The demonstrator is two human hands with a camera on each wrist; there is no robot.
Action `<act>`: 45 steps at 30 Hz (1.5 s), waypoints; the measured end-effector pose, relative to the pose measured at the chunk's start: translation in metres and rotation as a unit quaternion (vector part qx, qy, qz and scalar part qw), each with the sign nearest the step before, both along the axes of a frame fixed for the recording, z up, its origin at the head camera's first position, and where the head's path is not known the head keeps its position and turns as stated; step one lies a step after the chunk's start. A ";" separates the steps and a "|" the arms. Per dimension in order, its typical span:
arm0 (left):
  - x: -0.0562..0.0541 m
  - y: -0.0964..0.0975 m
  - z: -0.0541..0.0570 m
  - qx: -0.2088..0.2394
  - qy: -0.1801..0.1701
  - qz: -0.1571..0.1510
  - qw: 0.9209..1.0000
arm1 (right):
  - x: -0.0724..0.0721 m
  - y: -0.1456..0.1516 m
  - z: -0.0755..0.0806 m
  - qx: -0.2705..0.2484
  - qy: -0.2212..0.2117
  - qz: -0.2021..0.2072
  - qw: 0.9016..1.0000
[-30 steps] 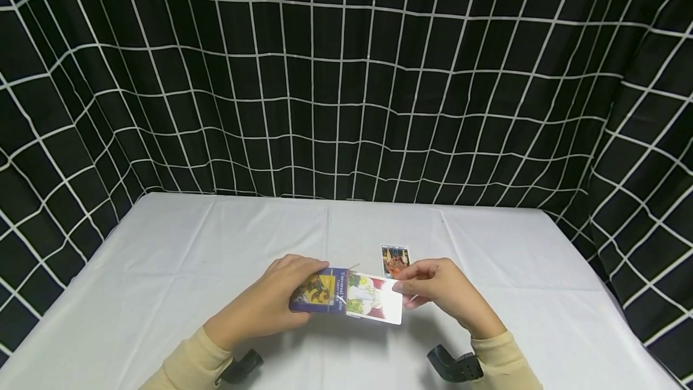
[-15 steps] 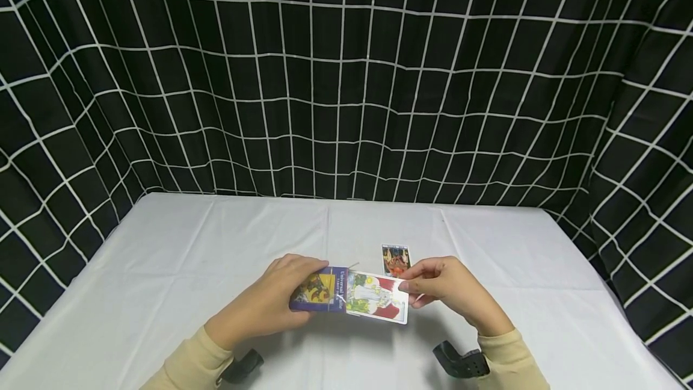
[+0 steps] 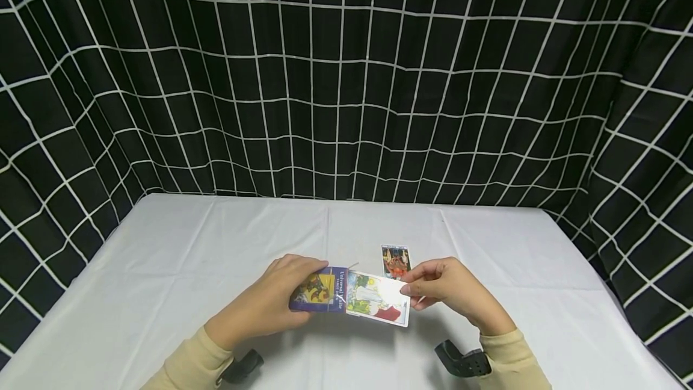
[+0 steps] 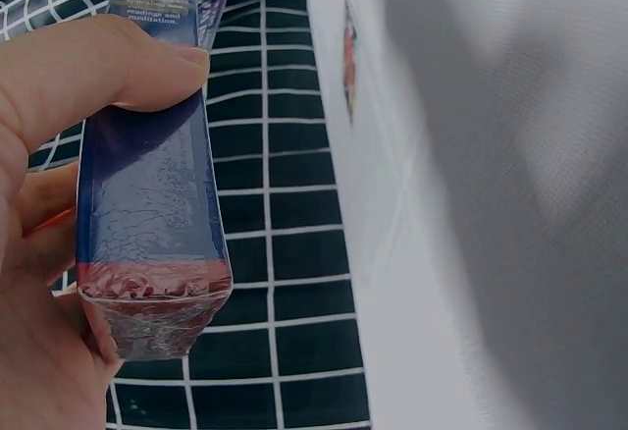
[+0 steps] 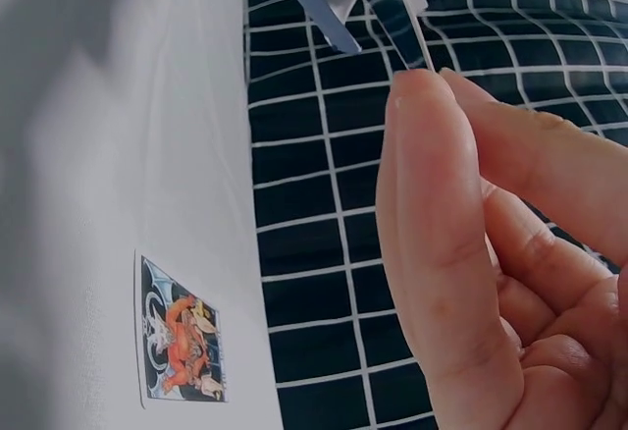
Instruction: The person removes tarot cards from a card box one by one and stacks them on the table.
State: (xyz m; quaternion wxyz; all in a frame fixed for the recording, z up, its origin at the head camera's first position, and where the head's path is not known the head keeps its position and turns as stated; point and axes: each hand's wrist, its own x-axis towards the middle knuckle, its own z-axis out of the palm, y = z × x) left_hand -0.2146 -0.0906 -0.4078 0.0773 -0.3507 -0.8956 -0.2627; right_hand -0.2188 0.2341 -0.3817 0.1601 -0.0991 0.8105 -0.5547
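Observation:
My left hand (image 3: 284, 290) grips a blue tarot card box (image 3: 339, 294) in clear wrap, its printed front facing up; in the left wrist view the thumb lies along the side of the box. From the box's right end sticks out a tarot card (image 3: 373, 298) with a white-robed figure and a red patch. My right hand (image 3: 446, 287) pinches the outer end of this card between thumb and fingers, seen edge-on in the right wrist view. A second tarot card (image 5: 183, 340), with a red-orange horned figure, lies face up on the table beyond my right fingers, partly covered by them.
A white cloth covers the table (image 3: 216, 245). Behind and at both sides hangs a black curtain (image 3: 346, 95) with a white grid. Dark wrist mounts (image 3: 462, 361) extend under both forearms.
My right hand has moved slightly right, drawing the card a little farther out of the box. The left hand and the box have stayed in place.

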 end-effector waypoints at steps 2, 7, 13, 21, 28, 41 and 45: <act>0.000 0.000 0.000 0.001 0.002 -0.001 1.000 | 0.000 0.001 0.000 0.003 0.000 0.004 1.000; 0.001 0.000 0.001 -0.002 0.002 -0.002 1.000 | 0.000 0.003 0.001 0.010 -0.010 0.013 1.000; 0.002 0.000 0.002 -0.002 0.004 -0.002 1.000 | 0.000 0.007 0.003 0.018 -0.015 0.010 1.000; 0.001 -0.001 0.001 0.000 0.006 -0.001 1.000 | 0.000 0.017 0.006 -0.005 -0.017 0.009 1.000; 0.001 -0.001 0.001 0.000 0.006 0.001 1.000 | -0.001 0.022 0.010 -0.026 -0.021 0.011 0.999; 0.000 0.000 0.001 0.003 0.007 -0.002 1.000 | -0.001 0.024 0.010 -0.035 -0.011 0.004 0.999; 0.001 0.000 0.001 0.002 0.005 0.000 1.000 | -0.001 0.024 0.010 -0.041 -0.016 0.002 0.999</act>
